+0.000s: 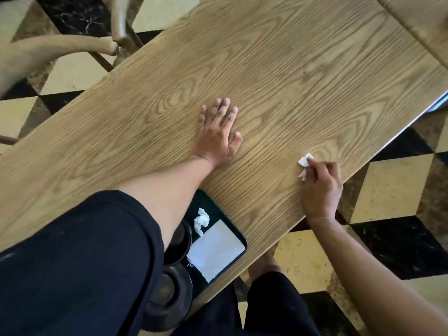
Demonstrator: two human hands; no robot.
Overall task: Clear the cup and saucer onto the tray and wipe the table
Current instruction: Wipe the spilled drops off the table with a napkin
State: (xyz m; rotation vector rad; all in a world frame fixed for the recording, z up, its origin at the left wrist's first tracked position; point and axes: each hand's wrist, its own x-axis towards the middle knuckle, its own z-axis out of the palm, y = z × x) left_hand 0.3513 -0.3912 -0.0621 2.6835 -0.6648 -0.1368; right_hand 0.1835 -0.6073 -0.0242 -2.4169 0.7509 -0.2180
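Observation:
My left hand (218, 132) lies flat and open on the wooden table (278, 69), fingers spread. My right hand (321, 185) presses a crumpled white tissue (304, 163) against the tabletop near the right edge. A dark green tray (238, 235) sits at the near edge, partly under my left arm. On it are a crumpled white napkin (201, 220), a flat white paper (214, 249) and two dark round pieces of crockery, one (178, 241) above the other (167, 292). Which one is the cup or the saucer I cannot tell.
A wooden chair (72, 44) stands beyond the table's far left edge. A second wooden tabletop (424, 20) abuts at the top right. The floor (392, 190) is black and cream checkered tile. My dark sleeve (72, 263) fills the lower left.

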